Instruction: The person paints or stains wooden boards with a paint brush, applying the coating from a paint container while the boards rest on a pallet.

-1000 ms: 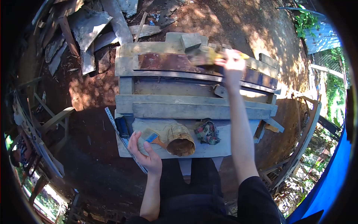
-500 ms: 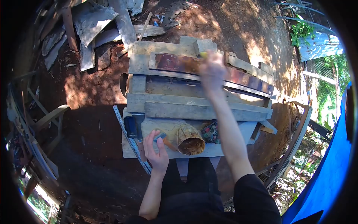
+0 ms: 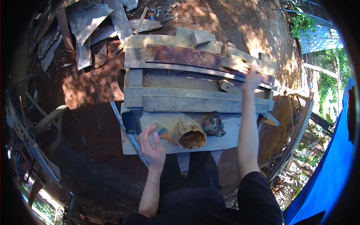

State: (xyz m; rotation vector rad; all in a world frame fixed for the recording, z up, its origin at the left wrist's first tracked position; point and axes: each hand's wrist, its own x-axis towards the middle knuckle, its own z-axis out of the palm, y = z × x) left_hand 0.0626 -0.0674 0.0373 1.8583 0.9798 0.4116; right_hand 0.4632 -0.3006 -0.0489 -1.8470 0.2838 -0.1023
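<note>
On one bench (image 3: 225, 142), right hand (image 3: 252, 77) grips one brush (image 3: 234, 62); left hand (image 3: 152, 148) spread.

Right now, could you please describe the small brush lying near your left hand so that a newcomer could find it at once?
Start at the pale board nearest the person, in front of the stacked planks. Beside the left hand lies the small brush, between a dark blue tool and a stained container on its side. Only it has a blue band and an orange handle.
</note>
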